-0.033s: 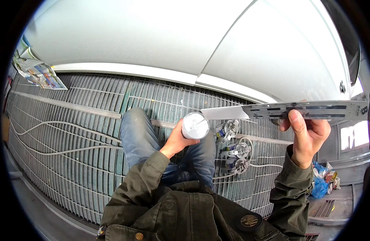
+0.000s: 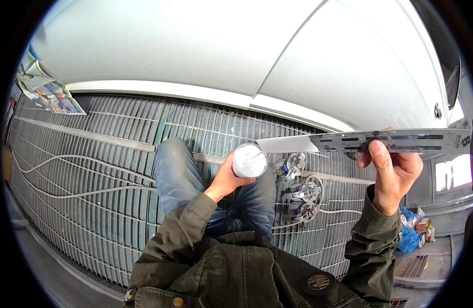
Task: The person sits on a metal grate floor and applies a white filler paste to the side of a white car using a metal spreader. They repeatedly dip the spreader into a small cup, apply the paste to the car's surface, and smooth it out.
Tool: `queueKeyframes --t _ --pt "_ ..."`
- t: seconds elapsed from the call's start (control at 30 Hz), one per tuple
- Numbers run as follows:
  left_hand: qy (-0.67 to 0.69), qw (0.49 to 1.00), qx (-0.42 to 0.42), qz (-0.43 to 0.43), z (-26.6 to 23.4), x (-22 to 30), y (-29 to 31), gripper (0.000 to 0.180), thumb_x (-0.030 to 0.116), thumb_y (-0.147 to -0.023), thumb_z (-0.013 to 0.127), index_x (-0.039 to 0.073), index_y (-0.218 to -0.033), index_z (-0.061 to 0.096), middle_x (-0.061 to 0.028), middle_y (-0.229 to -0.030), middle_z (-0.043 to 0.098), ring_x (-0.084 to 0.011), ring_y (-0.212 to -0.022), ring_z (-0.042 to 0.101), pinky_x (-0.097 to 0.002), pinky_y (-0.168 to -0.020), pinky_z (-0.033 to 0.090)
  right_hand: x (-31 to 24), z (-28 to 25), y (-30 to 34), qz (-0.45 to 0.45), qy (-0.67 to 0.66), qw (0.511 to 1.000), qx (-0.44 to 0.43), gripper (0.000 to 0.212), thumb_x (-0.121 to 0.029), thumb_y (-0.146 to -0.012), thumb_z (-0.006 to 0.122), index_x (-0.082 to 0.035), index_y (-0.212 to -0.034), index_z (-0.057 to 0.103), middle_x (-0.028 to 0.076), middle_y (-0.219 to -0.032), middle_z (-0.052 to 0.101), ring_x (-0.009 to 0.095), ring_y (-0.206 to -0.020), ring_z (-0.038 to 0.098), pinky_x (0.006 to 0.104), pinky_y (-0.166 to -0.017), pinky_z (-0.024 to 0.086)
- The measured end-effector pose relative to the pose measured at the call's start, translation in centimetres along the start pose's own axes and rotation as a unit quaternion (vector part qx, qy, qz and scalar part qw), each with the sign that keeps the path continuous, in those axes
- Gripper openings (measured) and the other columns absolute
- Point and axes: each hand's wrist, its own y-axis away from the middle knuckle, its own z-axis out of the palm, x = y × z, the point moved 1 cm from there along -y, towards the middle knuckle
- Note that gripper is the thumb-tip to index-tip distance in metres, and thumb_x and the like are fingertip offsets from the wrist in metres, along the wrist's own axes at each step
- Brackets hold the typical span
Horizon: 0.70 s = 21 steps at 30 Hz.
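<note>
My left hand (image 2: 227, 177) is wrapped round a cup (image 2: 250, 160) of pale, whitish liquid, held above my knees. In my right hand (image 2: 393, 167), thumb on top and fingers beneath, a long flat mixing stick (image 2: 349, 142) lies nearly level. The stick is grey with dark printed marks, and its left end is coated white. That white end reaches the right side of the cup's rim; whether it touches the rim I cannot tell. A thin streak shows on the liquid's surface.
White vehicle panels (image 2: 195, 46) stand close ahead. Underfoot is a metal grating (image 2: 123, 220) with a pale hose (image 2: 87, 156) across it. Several grey tools (image 2: 303, 192) lie right of my knees. Crumpled printed paper (image 2: 51, 92) sits far left, and blue-and-white rubbish (image 2: 411, 236) at right.
</note>
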Motion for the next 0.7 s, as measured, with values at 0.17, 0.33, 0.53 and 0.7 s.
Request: queueKeyframes --t 0.17,0.33,0.53,0.7 --pt "0.005 1.0 -0.004 0.006 -0.03 -0.22 -0.04 0.08 -0.005 -0.064 0.085 0.004 -0.133 0.044 -0.0063 -0.127 0.055 -0.0183 -0.122 0.05 -0.0339 -0.104 0.04 0.05 -0.19 0.03 -0.012 0.006 1.0 -0.007 0.013 -0.007 -0.089 0.067 0.006 -0.089 0.064 0.012 -0.072 0.063 0.017 -0.055 0.059 0.027 -0.051 0.046" --pt "0.009 1.0 -0.007 0.008 -0.07 -0.45 -0.08 0.081 -0.006 -0.064 0.084 0.004 -0.133 0.044 -0.0063 -0.128 0.055 -0.0185 -0.122 0.05 -0.034 -0.104 0.04 0.17 -0.83 -0.09 -0.019 -0.017 0.999 -0.028 0.009 0.0 -0.085 0.071 0.006 -0.088 0.066 0.012 -0.077 0.068 0.016 -0.059 0.063 0.0258 -0.053 0.051" --pt "0.006 1.0 -0.006 -0.002 0.07 -0.13 0.0 0.081 -0.006 -0.064 0.084 0.004 -0.133 0.044 -0.0064 -0.127 0.055 -0.0188 -0.122 0.05 -0.0346 -0.104 0.04 0.17 -0.86 -0.03 -0.02 -0.022 0.999 -0.035 0.01 -0.002 -0.085 0.072 0.005 -0.088 0.065 0.012 -0.076 0.067 0.016 -0.059 0.063 0.0257 -0.054 0.051" --pt "-0.005 1.0 -0.008 0.005 0.01 0.0 0.0 0.08 -0.005 -0.064 0.085 0.004 -0.133 0.044 -0.0065 -0.127 0.055 -0.0189 -0.122 0.05 -0.0347 -0.104 0.04 0.25 -0.82 -0.06 -0.025 -0.021 0.999 -0.035 0.011 -0.003 -0.085 0.072 0.005 -0.089 0.065 0.011 -0.076 0.067 0.016 -0.059 0.063 0.0256 -0.053 0.051"
